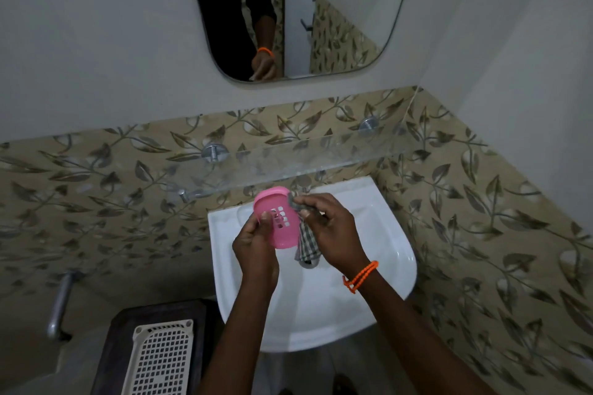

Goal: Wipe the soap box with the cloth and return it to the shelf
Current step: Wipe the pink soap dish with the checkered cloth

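A clear glass shelf [321, 154] runs along the leaf-patterned tile wall [112, 176], held by round metal brackets [214, 151], just above a white wash basin [369, 266]. The basin's metal drain [308, 263] shows partly behind a hanging cloth. Lower left, a dark stand [109, 346] carries a cream perforated tray [160, 359] (its far end cut off by the frame edge).
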